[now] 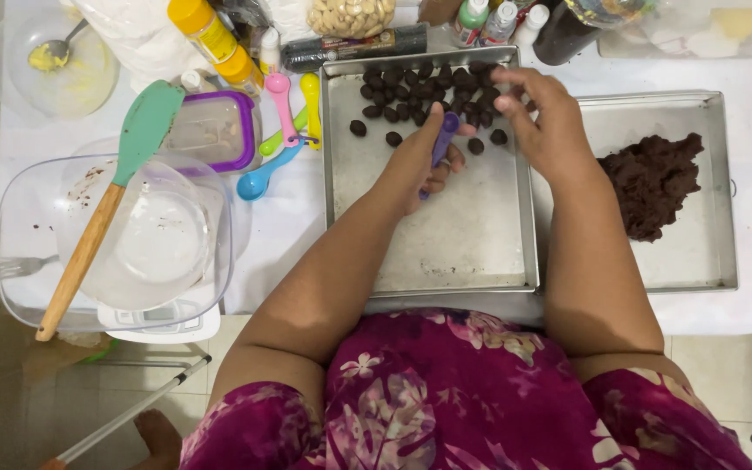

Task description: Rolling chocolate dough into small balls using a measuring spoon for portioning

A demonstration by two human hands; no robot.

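My left hand (418,165) is closed around a purple measuring spoon (446,137) over the square metal tray (446,252). Many small dark chocolate balls (411,96) lie along the far end of that tray. My right hand (543,117) reaches with spread fingers onto the balls at the tray's far right corner; whether it pinches one is hidden. A lump of dark chocolate dough (653,181) sits in a second metal tray (698,261) to the right.
On the left stand stacked clear glass bowls (115,235) with a green wooden-handled spatula (106,196), a fork (19,265), a purple-rimmed container (219,130) and coloured measuring spoons (285,130). Bottles, bags and a bowl with a spoon (54,57) crowd the far edge.
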